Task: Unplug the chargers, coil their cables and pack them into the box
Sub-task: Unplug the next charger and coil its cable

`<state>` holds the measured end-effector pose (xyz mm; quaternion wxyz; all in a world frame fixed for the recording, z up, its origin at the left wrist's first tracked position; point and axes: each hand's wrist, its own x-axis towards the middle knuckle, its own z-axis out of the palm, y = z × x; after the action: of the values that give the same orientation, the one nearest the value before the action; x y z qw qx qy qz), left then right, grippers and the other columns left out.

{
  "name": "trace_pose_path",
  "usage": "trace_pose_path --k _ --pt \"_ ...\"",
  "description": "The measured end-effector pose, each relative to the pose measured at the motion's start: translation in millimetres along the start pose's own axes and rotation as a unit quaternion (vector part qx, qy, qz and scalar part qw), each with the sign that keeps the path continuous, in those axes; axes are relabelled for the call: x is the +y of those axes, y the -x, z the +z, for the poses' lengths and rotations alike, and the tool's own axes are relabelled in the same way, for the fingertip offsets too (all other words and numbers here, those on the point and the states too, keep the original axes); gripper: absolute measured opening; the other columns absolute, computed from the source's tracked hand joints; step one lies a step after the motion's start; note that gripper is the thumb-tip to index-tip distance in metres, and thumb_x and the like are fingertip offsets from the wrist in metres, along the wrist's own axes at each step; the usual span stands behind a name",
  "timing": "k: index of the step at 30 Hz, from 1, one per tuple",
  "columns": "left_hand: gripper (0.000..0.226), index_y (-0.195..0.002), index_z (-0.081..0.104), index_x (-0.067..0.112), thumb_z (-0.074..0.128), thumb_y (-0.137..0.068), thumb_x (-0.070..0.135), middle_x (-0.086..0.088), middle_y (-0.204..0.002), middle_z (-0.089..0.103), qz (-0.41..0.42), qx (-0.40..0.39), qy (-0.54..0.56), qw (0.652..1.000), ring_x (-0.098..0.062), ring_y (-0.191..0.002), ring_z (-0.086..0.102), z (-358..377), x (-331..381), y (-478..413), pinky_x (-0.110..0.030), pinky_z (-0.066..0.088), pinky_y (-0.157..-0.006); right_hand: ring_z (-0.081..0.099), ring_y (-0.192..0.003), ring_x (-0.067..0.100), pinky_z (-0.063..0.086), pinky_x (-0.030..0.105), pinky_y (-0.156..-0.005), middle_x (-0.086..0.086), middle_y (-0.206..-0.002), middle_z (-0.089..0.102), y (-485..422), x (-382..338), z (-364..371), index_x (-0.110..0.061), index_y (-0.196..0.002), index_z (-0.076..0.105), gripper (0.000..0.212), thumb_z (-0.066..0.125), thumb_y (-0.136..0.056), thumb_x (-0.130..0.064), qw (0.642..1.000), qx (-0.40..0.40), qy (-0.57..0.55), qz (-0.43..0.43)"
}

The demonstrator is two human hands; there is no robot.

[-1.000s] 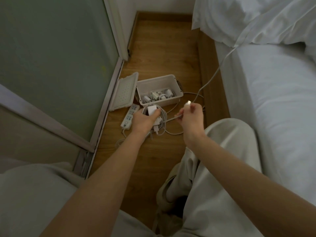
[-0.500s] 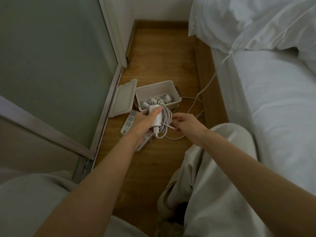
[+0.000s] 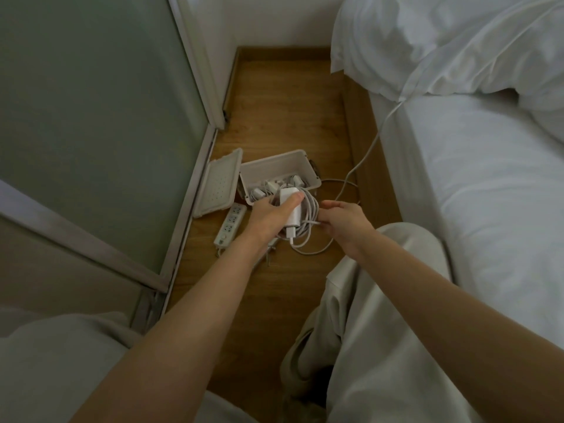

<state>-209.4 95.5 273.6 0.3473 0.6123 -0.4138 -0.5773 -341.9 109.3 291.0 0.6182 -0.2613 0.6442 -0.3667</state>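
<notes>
White charger (image 3: 291, 209): gripped in the left hand (image 3: 268, 216), thumb across its face.
Coiled cable (image 3: 312, 206): looped against the charger; the right hand (image 3: 345, 222) pinches a strand at the coil's edge.
Box (image 3: 274, 166): just beyond the left hand, open, other chargers inside.
Lid (image 3: 218, 184): left of the box, tilted up.
Power strip (image 3: 230, 224): on the wooden floor (image 3: 274, 102), just left of the left hand.
Loose cable (image 3: 375, 141): runs from beyond the right hand up to the bed (image 3: 488, 193).
</notes>
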Motion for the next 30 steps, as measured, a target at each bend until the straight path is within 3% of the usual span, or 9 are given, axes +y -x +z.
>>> trace_pose_path --k 3,5,12,15,17,19,22,25,30 --pt "0.015 -0.087 0.064 0.022 0.062 -0.088 0.037 -0.002 -0.083 0.065 -0.006 0.023 0.049 0.999 -0.016 -0.071 0.060 0 1 0 -0.024 0.046 -0.054 0.060 -0.105 0.022 0.050 0.034 -0.094 0.012 -0.105 0.059 4 -6 3 -0.004 -0.139 0.032 0.056 0.056 -0.089 0.000 0.998 -0.033 -0.058 0.005" --pt "0.014 -0.088 0.063 0.024 0.062 -0.088 0.038 -0.002 -0.084 0.065 -0.012 0.012 0.075 0.997 -0.017 -0.074 0.060 -3 1 2 -0.028 0.048 -0.060 0.057 -0.110 0.023 0.045 0.037 -0.101 0.011 -0.111 0.058 6 -7 8 -0.003 -0.138 0.032 0.056 0.059 -0.089 -0.006 0.999 -0.044 -0.010 -0.008" --pt "0.027 -0.098 0.065 0.023 0.064 -0.083 0.046 -0.011 -0.099 0.068 -0.003 0.015 0.059 0.998 -0.024 -0.086 0.063 -10 -4 6 -0.038 0.051 -0.074 0.042 -0.128 0.028 0.037 0.037 -0.102 0.015 -0.139 0.042 4 -7 22 -0.006 -0.144 0.017 0.076 0.065 -0.086 -0.010 0.998 0.006 0.061 0.025" --pt "0.022 -0.095 0.063 0.024 0.065 -0.084 0.043 -0.010 -0.096 0.067 -0.007 0.019 0.052 0.998 -0.024 -0.083 0.063 -11 -4 6 -0.038 0.052 -0.074 0.051 -0.118 0.026 0.041 0.034 -0.098 0.015 -0.125 0.053 5 -5 18 0.002 -0.134 0.039 0.048 0.058 -0.090 -0.008 0.997 0.003 0.081 0.021" --pt "0.017 -0.091 0.064 0.026 0.065 -0.085 0.041 -0.007 -0.093 0.067 -0.001 0.010 0.042 0.999 -0.023 -0.083 0.064 -10 -4 7 -0.036 0.053 -0.071 0.058 -0.108 0.027 0.046 0.036 -0.098 0.017 -0.109 0.062 5 1 15 -0.001 -0.106 0.059 0.017 0.048 -0.093 -0.003 0.997 0.014 0.071 0.003" --pt "0.011 -0.089 0.064 0.028 0.066 -0.085 0.039 -0.002 -0.090 0.068 0.021 0.007 0.031 0.999 -0.019 -0.083 0.064 -8 -5 9 -0.031 0.053 -0.066 0.060 -0.105 0.028 0.048 0.042 -0.097 0.012 -0.101 0.065 5 7 13 -0.010 -0.094 0.063 0.020 0.044 -0.095 -0.003 0.996 0.037 0.082 -0.026" --pt "0.013 -0.094 0.064 0.028 0.069 -0.083 0.031 0.001 -0.096 0.068 0.049 0.006 0.038 0.998 -0.016 -0.090 0.064 -4 -2 10 -0.031 0.056 -0.075 0.062 -0.092 0.020 0.053 0.034 -0.088 0.007 -0.098 0.063 1 10 9 -0.005 -0.124 0.054 0.031 0.044 -0.095 -0.001 0.997 0.057 0.046 -0.022" --pt "0.028 -0.103 0.060 0.035 0.071 -0.081 0.021 0.004 -0.105 0.067 0.070 -0.037 0.051 0.996 -0.015 -0.096 0.064 -3 4 11 -0.033 0.056 -0.079 0.056 -0.071 0.013 0.052 0.023 -0.065 0.013 -0.093 0.061 -1 6 4 0.006 -0.126 0.050 0.034 0.044 -0.093 0.006 0.998 0.050 0.026 0.016" --pt "0.038 -0.110 0.059 0.037 0.072 -0.081 0.018 0.003 -0.111 0.065 0.089 -0.054 0.067 0.992 -0.012 -0.098 0.064 2 4 13 -0.025 0.055 -0.071 0.062 -0.098 0.022 0.054 0.036 -0.088 0.009 -0.106 0.063 -3 5 -3 -0.007 -0.112 0.063 0.030 0.043 -0.092 0.003 0.971 0.090 0.209 -0.076"
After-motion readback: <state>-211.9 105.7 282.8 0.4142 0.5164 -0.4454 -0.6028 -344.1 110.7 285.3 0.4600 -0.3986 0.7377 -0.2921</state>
